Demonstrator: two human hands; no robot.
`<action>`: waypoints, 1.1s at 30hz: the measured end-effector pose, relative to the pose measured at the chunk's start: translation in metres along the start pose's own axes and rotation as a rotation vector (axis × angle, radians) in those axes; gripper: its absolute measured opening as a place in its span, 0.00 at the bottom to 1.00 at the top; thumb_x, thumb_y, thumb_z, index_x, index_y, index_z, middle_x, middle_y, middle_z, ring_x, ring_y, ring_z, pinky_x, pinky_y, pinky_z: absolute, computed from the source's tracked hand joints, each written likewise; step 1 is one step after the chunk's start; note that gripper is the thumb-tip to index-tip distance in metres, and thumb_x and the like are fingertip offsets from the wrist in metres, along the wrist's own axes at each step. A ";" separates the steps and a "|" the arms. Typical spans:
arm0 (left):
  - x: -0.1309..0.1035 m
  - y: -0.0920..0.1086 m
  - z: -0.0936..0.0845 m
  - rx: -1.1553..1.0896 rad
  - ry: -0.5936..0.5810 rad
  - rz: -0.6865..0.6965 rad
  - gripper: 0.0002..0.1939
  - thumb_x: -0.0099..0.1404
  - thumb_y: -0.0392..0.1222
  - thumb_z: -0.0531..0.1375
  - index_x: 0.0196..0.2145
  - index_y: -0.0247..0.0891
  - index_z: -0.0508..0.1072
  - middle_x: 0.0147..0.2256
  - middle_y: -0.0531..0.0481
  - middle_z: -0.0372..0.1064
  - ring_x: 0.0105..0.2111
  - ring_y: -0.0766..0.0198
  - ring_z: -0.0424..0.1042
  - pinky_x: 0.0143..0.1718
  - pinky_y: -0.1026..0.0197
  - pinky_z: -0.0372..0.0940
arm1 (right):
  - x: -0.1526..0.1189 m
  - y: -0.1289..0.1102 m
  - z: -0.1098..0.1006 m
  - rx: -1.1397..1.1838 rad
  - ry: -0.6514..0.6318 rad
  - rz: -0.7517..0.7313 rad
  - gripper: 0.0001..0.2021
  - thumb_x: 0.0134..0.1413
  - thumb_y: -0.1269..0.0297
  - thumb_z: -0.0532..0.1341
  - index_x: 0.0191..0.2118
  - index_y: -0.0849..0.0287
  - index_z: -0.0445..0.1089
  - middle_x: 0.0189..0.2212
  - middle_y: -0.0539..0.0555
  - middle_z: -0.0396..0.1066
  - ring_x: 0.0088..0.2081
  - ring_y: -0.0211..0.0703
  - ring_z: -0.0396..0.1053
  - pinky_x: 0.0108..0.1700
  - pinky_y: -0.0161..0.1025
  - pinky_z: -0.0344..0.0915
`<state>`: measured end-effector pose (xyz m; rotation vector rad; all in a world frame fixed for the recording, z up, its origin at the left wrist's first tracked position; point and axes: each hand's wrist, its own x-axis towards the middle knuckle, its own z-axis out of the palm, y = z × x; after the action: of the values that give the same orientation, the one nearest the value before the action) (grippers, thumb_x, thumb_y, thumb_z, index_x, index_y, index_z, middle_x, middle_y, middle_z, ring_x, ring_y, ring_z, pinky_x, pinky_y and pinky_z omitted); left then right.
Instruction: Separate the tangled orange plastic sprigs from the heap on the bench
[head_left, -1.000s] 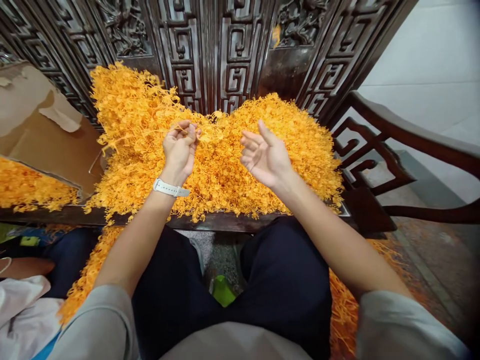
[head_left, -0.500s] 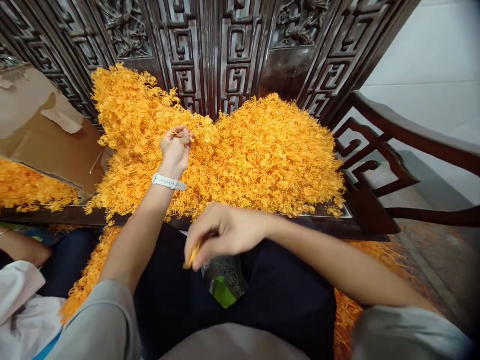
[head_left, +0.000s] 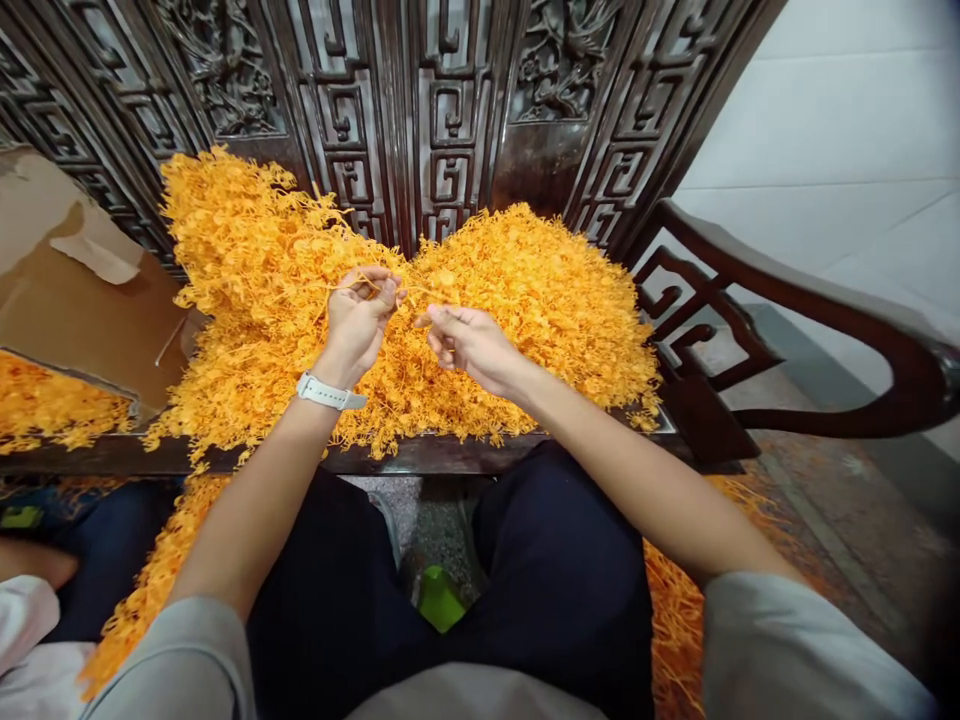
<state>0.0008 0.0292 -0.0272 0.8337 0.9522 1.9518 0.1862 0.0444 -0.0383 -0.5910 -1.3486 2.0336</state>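
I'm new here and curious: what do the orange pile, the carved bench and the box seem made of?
Orange pile: possibly plastic, perhaps plant matter; bright, evenly coloured, curling strands, little shine.
Carved bench: probably dark wood, lacquered, since its panels shine.
Box: matt brown cardboard, shown by its torn, peeling surface layer.

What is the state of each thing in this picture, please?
Left hand: grip closed on strand
Strand: pinched
Right hand: partly curled, grip contents unclear
Orange pile: heaped on bench
Bench: loaded
Box: surface torn
White band: worn
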 end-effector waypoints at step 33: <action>0.013 -0.015 0.005 0.176 0.075 -0.127 0.16 0.44 0.16 0.57 0.25 0.36 0.68 0.24 0.54 0.68 0.32 0.65 0.73 0.32 0.65 0.65 | -0.048 -0.009 0.040 -0.906 -0.401 -0.754 0.11 0.59 0.78 0.55 0.37 0.56 0.70 0.32 0.51 0.79 0.34 0.38 0.74 0.39 0.38 0.68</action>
<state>0.0040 0.0484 -0.0341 0.7823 1.2060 1.8196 0.1962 -0.0129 -0.0139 0.0300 -2.2952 0.8921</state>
